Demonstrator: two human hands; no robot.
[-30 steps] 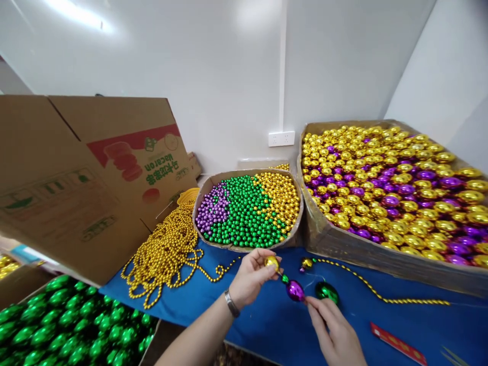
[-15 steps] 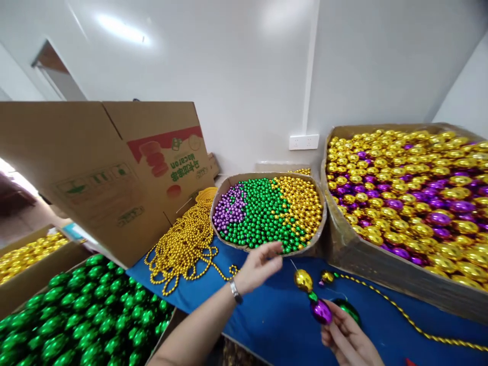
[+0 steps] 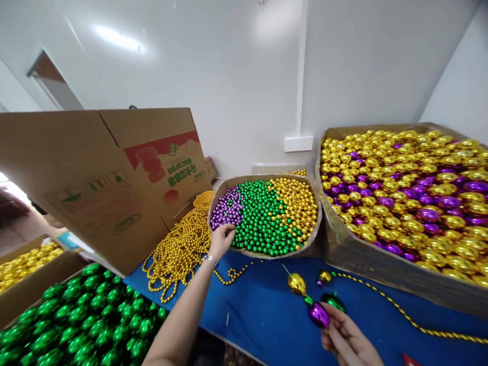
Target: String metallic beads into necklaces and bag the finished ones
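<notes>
Beads (image 3: 308, 300) in a short row slope up and leftward from the right hand (image 3: 348, 335), which is clamped on the lowest, a large purple bead (image 3: 318, 315); a small green bead and a gold bead (image 3: 297, 284) follow, with a thin pale needle or wire (image 3: 285, 270) jutting past the gold. These three appear already threaded; how many are left to add cannot be told. Beyond the right hand, a large green bead (image 3: 334, 302) lies on the blue-covered desk (image 3: 259, 320), and whether it joins the row is unclear. Farther out rests a gold twisted strand (image 3: 394, 306). The left hand (image 3: 221, 241) reaches over the near rim of a box (image 3: 315, 232), its fingertips drawn together at the small purple beads (image 3: 227, 207); whether they grip one is hidden. Left of this hand lies a heap of gold bead strings (image 3: 181, 249). Compared with half a second ago, the left hand has moved from the box's green front to its purple side, fingers no longer spread, while the right hand keeps its hold.
</notes>
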